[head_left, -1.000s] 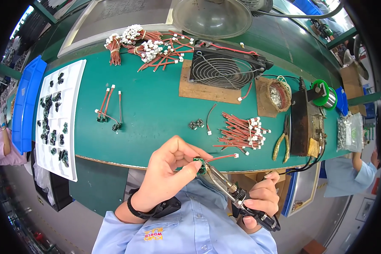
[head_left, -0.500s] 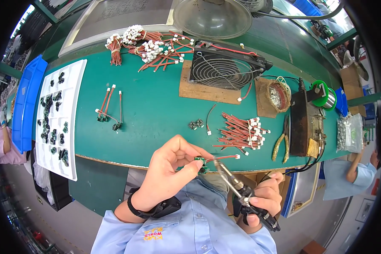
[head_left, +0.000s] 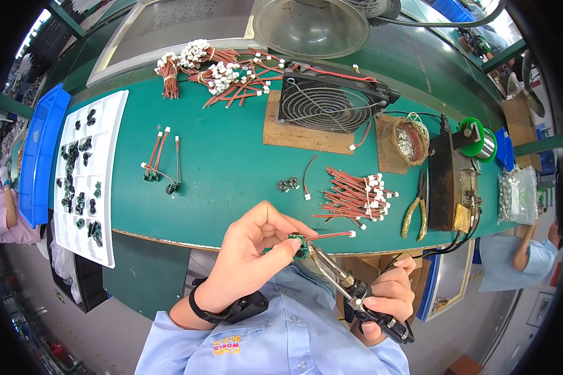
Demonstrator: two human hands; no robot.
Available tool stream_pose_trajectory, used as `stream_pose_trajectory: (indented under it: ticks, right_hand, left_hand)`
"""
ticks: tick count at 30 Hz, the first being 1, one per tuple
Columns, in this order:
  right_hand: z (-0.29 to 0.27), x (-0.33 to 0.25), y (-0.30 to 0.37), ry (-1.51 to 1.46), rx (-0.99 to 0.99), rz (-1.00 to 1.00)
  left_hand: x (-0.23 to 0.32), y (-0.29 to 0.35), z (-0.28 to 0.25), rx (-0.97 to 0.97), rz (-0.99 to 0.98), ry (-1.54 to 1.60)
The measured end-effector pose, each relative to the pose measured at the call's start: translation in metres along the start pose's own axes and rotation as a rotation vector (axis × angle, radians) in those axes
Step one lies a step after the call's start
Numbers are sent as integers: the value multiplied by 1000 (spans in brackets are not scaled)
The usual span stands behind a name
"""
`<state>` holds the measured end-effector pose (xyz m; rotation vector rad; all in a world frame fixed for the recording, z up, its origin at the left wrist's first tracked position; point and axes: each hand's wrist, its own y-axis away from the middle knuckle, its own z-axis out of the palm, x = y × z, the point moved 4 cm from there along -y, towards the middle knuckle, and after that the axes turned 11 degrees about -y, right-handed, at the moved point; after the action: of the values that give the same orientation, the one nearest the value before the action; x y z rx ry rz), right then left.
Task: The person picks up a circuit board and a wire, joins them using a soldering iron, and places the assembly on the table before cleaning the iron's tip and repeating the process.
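One green circuit board [head_left: 301,248], pinched in left grip [head_left: 250,249], protruding rightward

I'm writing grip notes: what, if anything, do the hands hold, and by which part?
The left hand pinches a small green circuit board by its left side; the right hand holds a soldering iron by its black handle.

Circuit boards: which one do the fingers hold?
The green board in the left hand, beside the soldering iron; others lie on the table or white tray.
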<state>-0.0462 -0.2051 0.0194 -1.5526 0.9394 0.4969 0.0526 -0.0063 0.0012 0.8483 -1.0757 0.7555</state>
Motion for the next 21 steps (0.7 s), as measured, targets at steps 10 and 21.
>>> stream_pose_trajectory:
  ticks: [10,21]
  right_hand:
    - [2,1,2,-4,-18,15]
    - [-1,2,2,64,14,-42]
  left_hand:
    - [1,1,3,64,-3,2]
    - [-1,1,0,15,-8,-17]
